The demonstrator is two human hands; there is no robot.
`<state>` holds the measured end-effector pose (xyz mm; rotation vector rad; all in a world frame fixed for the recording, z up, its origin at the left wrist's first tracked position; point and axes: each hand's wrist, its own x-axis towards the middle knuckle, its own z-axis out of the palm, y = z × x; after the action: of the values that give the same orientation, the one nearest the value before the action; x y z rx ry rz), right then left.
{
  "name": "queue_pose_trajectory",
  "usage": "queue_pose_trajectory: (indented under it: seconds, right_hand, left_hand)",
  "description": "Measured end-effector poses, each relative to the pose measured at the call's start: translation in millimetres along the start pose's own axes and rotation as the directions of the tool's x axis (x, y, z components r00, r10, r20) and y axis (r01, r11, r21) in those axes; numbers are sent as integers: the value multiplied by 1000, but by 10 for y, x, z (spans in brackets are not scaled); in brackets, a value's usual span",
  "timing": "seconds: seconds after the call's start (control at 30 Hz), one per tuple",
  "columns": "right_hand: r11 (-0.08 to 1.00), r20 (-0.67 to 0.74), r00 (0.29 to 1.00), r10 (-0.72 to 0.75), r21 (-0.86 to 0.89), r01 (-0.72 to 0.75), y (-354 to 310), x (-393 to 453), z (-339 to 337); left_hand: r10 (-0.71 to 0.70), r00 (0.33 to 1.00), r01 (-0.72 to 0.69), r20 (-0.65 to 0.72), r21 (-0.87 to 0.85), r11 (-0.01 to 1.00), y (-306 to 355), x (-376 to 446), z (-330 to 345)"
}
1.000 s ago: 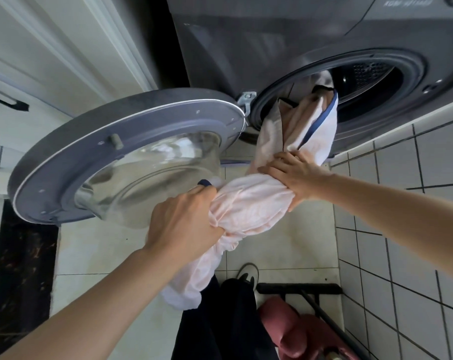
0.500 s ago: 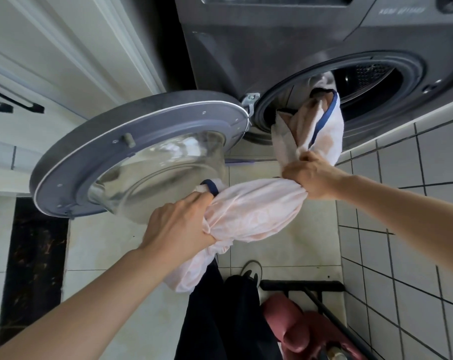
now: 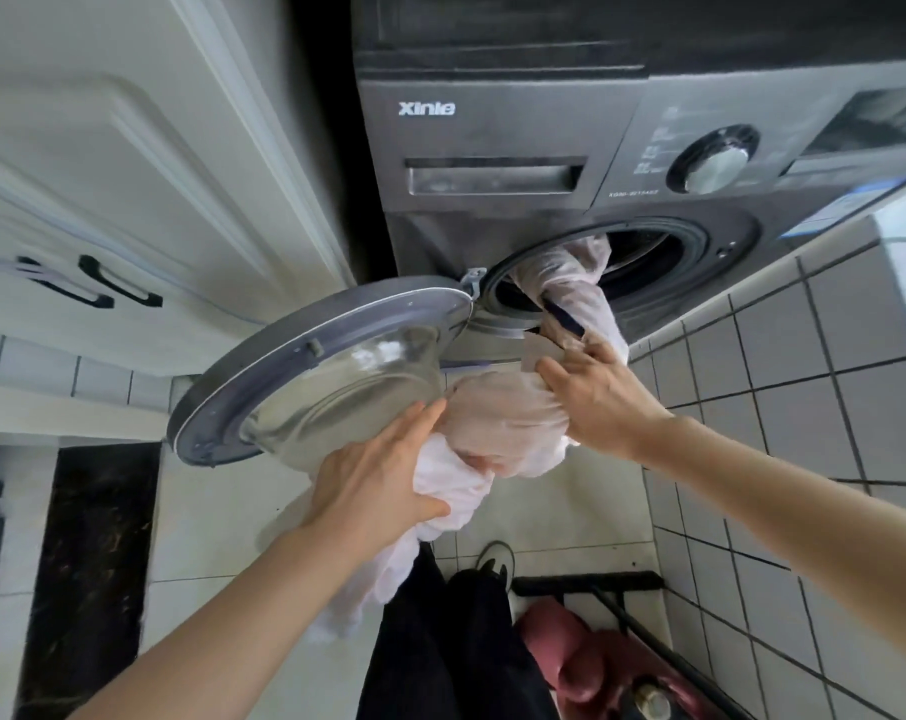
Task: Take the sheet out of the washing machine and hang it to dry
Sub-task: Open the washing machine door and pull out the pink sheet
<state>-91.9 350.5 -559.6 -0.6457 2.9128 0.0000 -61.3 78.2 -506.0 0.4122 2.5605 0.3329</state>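
A pale pink sheet (image 3: 508, 413) with a dark blue trim runs twisted out of the round opening of the dark grey washing machine (image 3: 497, 116) and hangs down toward the floor. My left hand (image 3: 378, 475) grips the lower, whiter part of the bundle, just under the open door. My right hand (image 3: 596, 397) clutches the sheet higher up, right below the drum opening. Part of the sheet stays inside the drum, hidden from me.
The round machine door (image 3: 295, 366) stands wide open to the left, close to my left hand. White cabinet doors (image 3: 129, 163) with black handles fill the left. A tiled wall (image 3: 804, 387) is on the right. A black frame (image 3: 586, 582) with pink fabric sits by my feet.
The view has tilted up, showing the machine's control panel. Both hands kept their grip and drew more sheet out; the bundle between them is now bunched closer together.
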Motion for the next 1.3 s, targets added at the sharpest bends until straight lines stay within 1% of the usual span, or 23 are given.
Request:
queue_pose_trajectory:
  seconds: [0.17, 0.3, 0.37, 0.43, 0.57, 0.63, 0.67, 0.73, 0.8, 0.87, 0.93, 1.0, 1.07, 1.13, 1.23, 1.3]
  right_hand:
    - [985, -142, 990, -7, 169, 31, -605, -5, -427]
    - [961, -230, 973, -5, 267, 68, -870, -91, -760]
    - [945, -242, 970, 11, 321, 69, -932, -143, -907]
    - [925, -227, 974, 18, 373, 70, -966, -196, -1040]
    - [911, -217, 976, -13, 401, 101, -961, -290, -1240]
    - [911, -175, 982, -68, 390, 132, -891, -343, -1297]
    - [915, -132, 985, -113, 372, 155, -842, -370, -1317]
    - [921, -44, 976, -214, 324, 217, -717, -408, -1326]
    - [926, 24, 963, -267, 284, 249, -599, -413, -1333]
    - [939, 133, 960, -245, 278, 201, -490, -369, -1328]
    - [948, 237, 954, -185, 299, 109, -427, -287, -1333]
    - [951, 313, 940, -133, 306, 33, -395, -172, -1344]
    - [963, 370, 920, -124, 269, 22, -391, -43, -1341]
    - [967, 390, 911, -134, 251, 35, -410, 87, -1318]
    - [946, 325, 936, -134, 324, 23, -461, 270, -1297]
    - [944, 335, 928, -165, 327, 49, -518, 381, -1324]
  left_hand:
    - [86, 995, -92, -54, -108, 990, 260, -112, -172]
    - [73, 986, -95, -148, -149, 984, 341, -205, -305]
    - [73, 974, -103, -213, -132, 986, 353, -264, -372]
    - [101, 963, -129, -252, -100, 987, 372, -312, -435]
    - [160, 952, -186, -260, -79, 979, 420, -413, -598]
    - [211, 937, -227, -278, -24, 974, 442, -472, -698]
    - [239, 930, -242, -278, 25, 970, 451, -507, -746]
    - [296, 913, -268, -280, 134, 954, 468, -584, -847]
    - [347, 884, -304, -315, 177, 936, 470, -659, -961]
    - [394, 845, -341, -361, 204, 918, 441, -704, -1054]
    - [422, 816, -363, -396, 219, 906, 400, -749, -1165]
    - [422, 803, -355, -422, 230, 906, 365, -801, -1303]
    - [406, 793, -329, -455, 243, 913, 327, -857, -1446]
    - [386, 792, -310, -472, 233, 922, 289, -928, -1566]
    - [357, 797, -292, -487, 207, 934, 244, -1015, -1702]
    - [350, 796, -276, -493, 219, 936, 231, -1059, -1755]
